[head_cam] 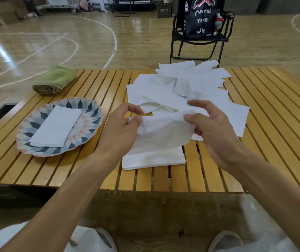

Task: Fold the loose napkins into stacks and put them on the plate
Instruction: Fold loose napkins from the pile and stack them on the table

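A white napkin [161, 132] hangs in the air between my hands above the slatted wooden table. My left hand [122, 128] pinches its left upper edge and my right hand [209, 124] pinches its right upper corner. Under it, near the table's front edge, lies a small stack of folded napkins [154, 160]. A heap of loose white napkins [185, 90] spreads over the far middle of the table. On the left stands a patterned plate [91, 110] with a folded napkin stack [54, 126] on it.
A rolled green towel [54, 80] lies at the table's far left corner. Behind the table [265, 124] stands a black folding chair [198, 39] with a dark bag on it. My knees and shoes show below the table's front edge.
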